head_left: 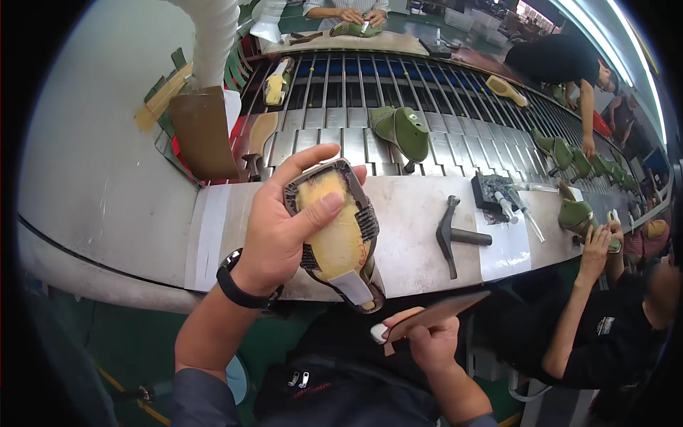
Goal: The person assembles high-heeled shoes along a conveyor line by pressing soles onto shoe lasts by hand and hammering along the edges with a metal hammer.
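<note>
In the head view, from where I stand, the person's left hand (274,238) holds a shoe (331,242) bottom up, just above the near edge of the table (402,267), its broad end away from the body and its narrow end toward it; turned so, I'd judge, to keep the yellowish underside in plain sight. The grip is closed: the thumb lies flat across that underside while the fingers wrap round the far side, which probably keeps the shoe from rolling. The left forearm rises from the lower left, a watch (233,281) on the wrist, the hand angled up and inward. Lower and to the right, off the table's edge, the right hand (437,345) pinches a flat brown sole (445,313), tilted, with a small white thing (380,334) at the fingers; what it is I cannot tell. Holding the sole by one end perhaps leaves its long part free. The right forearm comes up from the bottom, wrist bent toward the shoe. On the table a hammer (447,235) lies with its handle pointing right, likely left there for easy reach, near a black block (489,192). Beyond, a green shoe (410,135) rests on the metal slats (348,142).
</note>
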A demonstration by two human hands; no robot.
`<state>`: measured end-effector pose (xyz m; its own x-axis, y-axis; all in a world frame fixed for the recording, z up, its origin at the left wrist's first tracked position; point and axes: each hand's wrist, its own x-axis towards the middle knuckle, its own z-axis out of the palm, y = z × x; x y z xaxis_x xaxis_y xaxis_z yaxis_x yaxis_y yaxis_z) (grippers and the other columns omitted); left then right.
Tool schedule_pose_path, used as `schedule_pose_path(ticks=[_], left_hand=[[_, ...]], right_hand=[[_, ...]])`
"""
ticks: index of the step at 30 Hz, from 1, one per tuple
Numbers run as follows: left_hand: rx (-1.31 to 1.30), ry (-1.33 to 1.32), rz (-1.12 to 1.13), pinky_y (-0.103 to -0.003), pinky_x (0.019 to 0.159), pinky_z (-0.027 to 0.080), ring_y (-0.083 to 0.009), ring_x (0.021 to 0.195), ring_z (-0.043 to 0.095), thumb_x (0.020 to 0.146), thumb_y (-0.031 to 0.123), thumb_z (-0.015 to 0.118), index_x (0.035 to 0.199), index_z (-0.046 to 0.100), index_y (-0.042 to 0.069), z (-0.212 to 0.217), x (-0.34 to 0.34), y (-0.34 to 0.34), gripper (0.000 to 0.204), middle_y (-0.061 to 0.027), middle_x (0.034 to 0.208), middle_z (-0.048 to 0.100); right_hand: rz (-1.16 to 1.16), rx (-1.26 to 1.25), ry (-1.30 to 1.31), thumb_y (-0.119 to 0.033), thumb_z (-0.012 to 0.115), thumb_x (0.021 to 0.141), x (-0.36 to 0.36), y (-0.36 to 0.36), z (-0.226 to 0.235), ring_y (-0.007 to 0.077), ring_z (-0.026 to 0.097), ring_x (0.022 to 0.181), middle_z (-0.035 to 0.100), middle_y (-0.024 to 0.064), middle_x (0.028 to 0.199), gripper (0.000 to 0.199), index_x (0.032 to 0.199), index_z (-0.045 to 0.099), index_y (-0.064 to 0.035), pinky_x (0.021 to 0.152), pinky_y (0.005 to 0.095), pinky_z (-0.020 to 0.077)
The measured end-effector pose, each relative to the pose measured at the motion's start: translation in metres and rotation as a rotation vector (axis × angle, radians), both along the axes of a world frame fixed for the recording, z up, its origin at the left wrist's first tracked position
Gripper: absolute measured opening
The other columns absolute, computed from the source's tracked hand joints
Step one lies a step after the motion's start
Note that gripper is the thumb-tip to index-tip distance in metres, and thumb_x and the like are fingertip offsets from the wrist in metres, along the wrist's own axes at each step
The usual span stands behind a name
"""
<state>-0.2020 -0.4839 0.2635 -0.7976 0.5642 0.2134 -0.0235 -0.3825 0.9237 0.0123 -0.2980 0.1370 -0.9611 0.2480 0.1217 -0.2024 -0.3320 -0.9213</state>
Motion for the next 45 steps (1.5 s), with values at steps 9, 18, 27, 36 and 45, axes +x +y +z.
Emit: schedule_pose_path(ticks=[9, 18, 27, 36, 45], left_hand=[[0.112, -0.076, -0.196, -0.048, 0.113, 0.054, -0.0364, 0.140, 0.060, 0.104, 0.030, 0.072, 0.152, 0.048, 0.000, 0.009, 0.022, 0.006, 0.062, -0.0281, 0.148, 0.061], [0.121, -0.020, -0.280, -0.051, 0.119, 0.047, -0.0379, 0.144, 0.055, 0.079, 0.050, 0.093, 0.151, 0.049, -0.002, 0.009, 0.033, -0.010, 0.099, -0.0309, 0.154, 0.055], [0.111, 0.114, -0.303, -0.049, 0.121, 0.046, -0.0368, 0.144, 0.056, 0.084, 0.034, 0.089, 0.150, 0.048, -0.005, 0.007, 0.030, -0.014, 0.087, -0.0322, 0.153, 0.055], [0.098, 0.101, -0.302, -0.050, 0.120, 0.047, -0.0375, 0.144, 0.056, 0.094, 0.032, 0.078, 0.148, 0.049, -0.005, 0.015, 0.034, -0.018, 0.072, -0.0319, 0.152, 0.056], [-0.054, 0.023, -0.245, -0.048, 0.118, 0.048, -0.0356, 0.144, 0.057, 0.104, 0.013, 0.057, 0.143, 0.058, -0.006, 0.041, 0.041, -0.032, 0.044, -0.0297, 0.151, 0.059]], right_hand=[[0.164, 0.124, -0.021, -0.010, 0.070, 0.105, -0.045, -0.031, 0.096, 0.0095, 0.068, 0.071, 0.077, 0.0058, 0.083, 0.018, 0.094, 0.077, 0.0037, 0.063, 0.0268, 0.0531], [0.229, 0.277, 0.015, -0.020, 0.068, 0.107, -0.046, -0.034, 0.100, 0.0151, 0.072, 0.090, 0.079, 0.0096, 0.101, 0.026, 0.104, 0.077, 0.0042, 0.078, 0.0310, 0.0571], [0.172, 0.224, 0.076, -0.012, 0.071, 0.105, -0.049, -0.042, 0.100, 0.0086, 0.067, 0.065, 0.076, 0.0060, 0.077, 0.019, 0.098, 0.079, 0.0037, 0.058, 0.0263, 0.0514], [0.152, 0.187, 0.058, -0.010, 0.069, 0.105, -0.047, -0.047, 0.103, 0.0070, 0.061, 0.055, 0.072, 0.0031, 0.070, 0.022, 0.089, 0.077, 0.0022, 0.050, 0.0261, 0.0457], [0.192, 0.226, 0.045, -0.010, 0.070, 0.104, -0.046, -0.048, 0.104, 0.0081, 0.061, 0.050, 0.070, 0.0025, 0.064, 0.026, 0.082, 0.075, 0.0006, 0.046, 0.0262, 0.0440]])
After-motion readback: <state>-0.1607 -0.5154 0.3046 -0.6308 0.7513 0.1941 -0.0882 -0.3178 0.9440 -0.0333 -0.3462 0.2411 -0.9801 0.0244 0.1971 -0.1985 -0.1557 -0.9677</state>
